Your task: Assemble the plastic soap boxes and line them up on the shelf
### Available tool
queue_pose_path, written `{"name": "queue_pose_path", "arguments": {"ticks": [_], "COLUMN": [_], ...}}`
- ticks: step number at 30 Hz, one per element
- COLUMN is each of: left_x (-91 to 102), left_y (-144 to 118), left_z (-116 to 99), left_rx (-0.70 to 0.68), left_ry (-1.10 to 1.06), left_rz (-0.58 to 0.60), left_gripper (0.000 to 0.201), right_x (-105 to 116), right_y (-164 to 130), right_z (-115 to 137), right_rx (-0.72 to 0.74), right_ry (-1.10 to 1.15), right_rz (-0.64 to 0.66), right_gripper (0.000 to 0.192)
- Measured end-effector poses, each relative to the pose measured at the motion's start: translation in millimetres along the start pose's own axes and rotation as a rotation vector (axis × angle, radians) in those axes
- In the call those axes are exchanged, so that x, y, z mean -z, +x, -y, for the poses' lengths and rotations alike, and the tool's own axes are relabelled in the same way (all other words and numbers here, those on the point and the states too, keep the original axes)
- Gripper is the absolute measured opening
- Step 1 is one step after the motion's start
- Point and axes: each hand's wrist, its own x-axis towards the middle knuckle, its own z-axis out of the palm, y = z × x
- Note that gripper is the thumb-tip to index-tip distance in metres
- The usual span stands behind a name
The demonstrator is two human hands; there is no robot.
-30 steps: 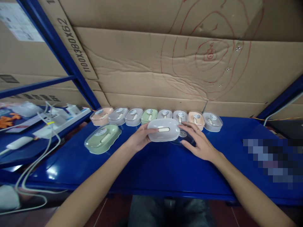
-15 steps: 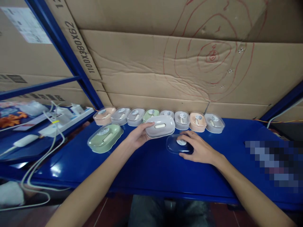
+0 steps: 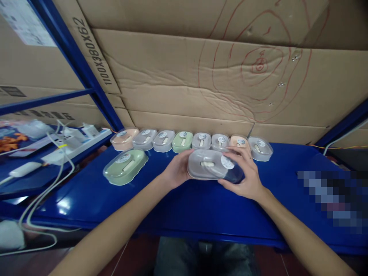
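My left hand (image 3: 178, 168) is closed on the left end of a grey oblong box (image 3: 198, 165) with a white bar in its middle, held above the blue table. My right hand (image 3: 245, 174) grips a clear plastic lid (image 3: 237, 174) with a round white sticker. The lid overlaps the right part of the grey box, its right side standing out past it. Whether the two touch all round I cannot tell. To the left, a green box (image 3: 125, 168) with a clear lid sits on the table by itself.
A row of several lidded boxes in peach (image 3: 125, 141), grey (image 3: 260, 149) and green (image 3: 182, 143) stands along the cardboard wall (image 3: 172, 99). Power strips (image 3: 74, 143) and white cables lie at the left on the blue table (image 3: 178, 214). A blurred patch (image 3: 333, 199) covers the right side.
The grey box has moved right and down, and the lid has come up from near the table to overlap it. Both hands are now close together.
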Motion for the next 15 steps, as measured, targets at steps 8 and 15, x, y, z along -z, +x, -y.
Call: {"name": "queue_pose_path", "arguments": {"ticks": [8, 15], "left_x": [-4.1, -7.4], "left_y": [4.2, 1.9], "left_z": [15.1, 21.6], "left_rx": [0.079, -0.025], "left_ry": [0.060, 0.161], "left_rz": [0.075, -0.008], "left_gripper": [0.057, 0.044], "right_x": [-14.6, -18.1], "right_y": [-4.7, -7.2], "right_z": [0.2, 0.9], "right_rx": [0.045, -0.014], "right_ry": [0.057, 0.107], "right_rz": [0.135, 0.195], "right_gripper": [0.076, 0.072]}}
